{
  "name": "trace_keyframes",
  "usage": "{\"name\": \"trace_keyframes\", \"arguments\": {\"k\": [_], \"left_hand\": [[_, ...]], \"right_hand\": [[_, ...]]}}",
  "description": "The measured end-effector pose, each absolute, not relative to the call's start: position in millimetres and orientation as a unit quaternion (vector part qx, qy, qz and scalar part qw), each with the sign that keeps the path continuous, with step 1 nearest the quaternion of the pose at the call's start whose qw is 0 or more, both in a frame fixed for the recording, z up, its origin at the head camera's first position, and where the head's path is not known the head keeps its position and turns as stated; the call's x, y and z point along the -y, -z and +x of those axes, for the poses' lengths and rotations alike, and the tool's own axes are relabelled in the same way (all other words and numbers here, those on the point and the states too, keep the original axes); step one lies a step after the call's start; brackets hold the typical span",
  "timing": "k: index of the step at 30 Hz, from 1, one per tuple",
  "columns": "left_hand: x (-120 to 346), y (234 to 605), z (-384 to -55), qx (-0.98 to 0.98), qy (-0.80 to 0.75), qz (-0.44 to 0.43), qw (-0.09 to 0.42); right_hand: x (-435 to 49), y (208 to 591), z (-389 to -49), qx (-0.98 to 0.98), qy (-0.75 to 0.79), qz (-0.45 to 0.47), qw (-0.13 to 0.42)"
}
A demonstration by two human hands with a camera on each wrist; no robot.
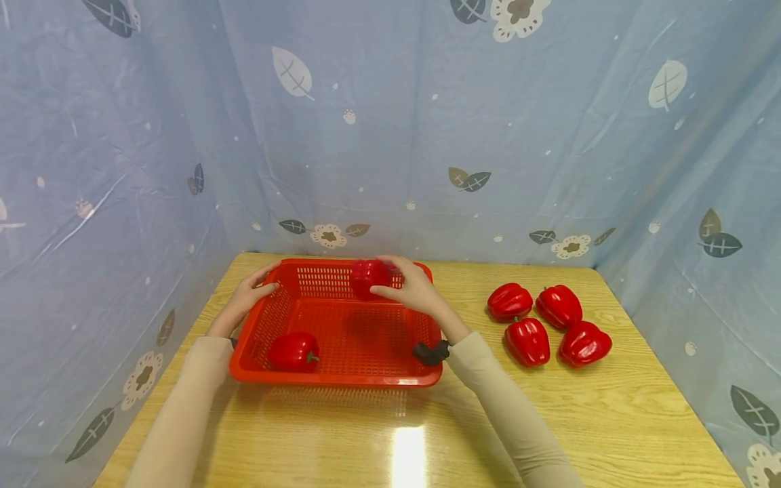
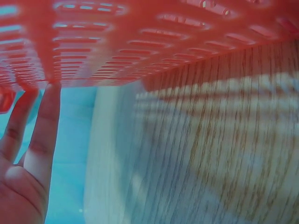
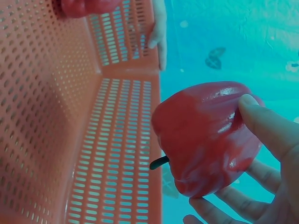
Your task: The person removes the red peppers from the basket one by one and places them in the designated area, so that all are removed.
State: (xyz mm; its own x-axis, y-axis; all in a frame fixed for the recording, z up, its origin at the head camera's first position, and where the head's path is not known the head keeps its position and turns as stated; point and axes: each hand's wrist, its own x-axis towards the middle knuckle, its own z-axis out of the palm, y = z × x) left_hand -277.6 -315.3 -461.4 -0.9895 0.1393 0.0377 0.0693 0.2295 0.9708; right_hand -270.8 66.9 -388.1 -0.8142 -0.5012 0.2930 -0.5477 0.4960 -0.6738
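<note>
A red plastic basket (image 1: 342, 377) with slotted walls stands on the wooden table. At its left rim is my left hand (image 1: 247, 293), the thumb over the edge and the fingers against the outside wall; two fingers (image 2: 44, 126) show straight in the left wrist view. My right hand (image 1: 410, 288) grips a red bell pepper (image 3: 205, 135) between thumb and fingers, above the back right of the basket. This pepper's green stem points toward the basket in the right wrist view. Another red bell pepper (image 1: 293, 351) lies inside, at the front left.
Several red bell peppers (image 1: 527, 342) lie grouped on the table (image 1: 634, 400) to the right of the basket. A blue patterned curtain (image 1: 378, 149) hangs behind the table and along both sides. A dark wrist mount (image 1: 430, 352) is at the right sleeve, over the basket's right end.
</note>
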Motion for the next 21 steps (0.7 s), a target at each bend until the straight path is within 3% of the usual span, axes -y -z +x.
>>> {"name": "trace_keyframes", "arguments": {"k": [11,21], "left_hand": [[304,440,-263,-0.765,-0.638,0.071,0.045],[311,454,-273,-0.777,-0.625,0.063,0.036]], "right_hand": [[-90,385,-270,0.851,-0.449,0.273,0.014],[-108,361,-252,0.836,-0.494,0.239,0.009]]}}
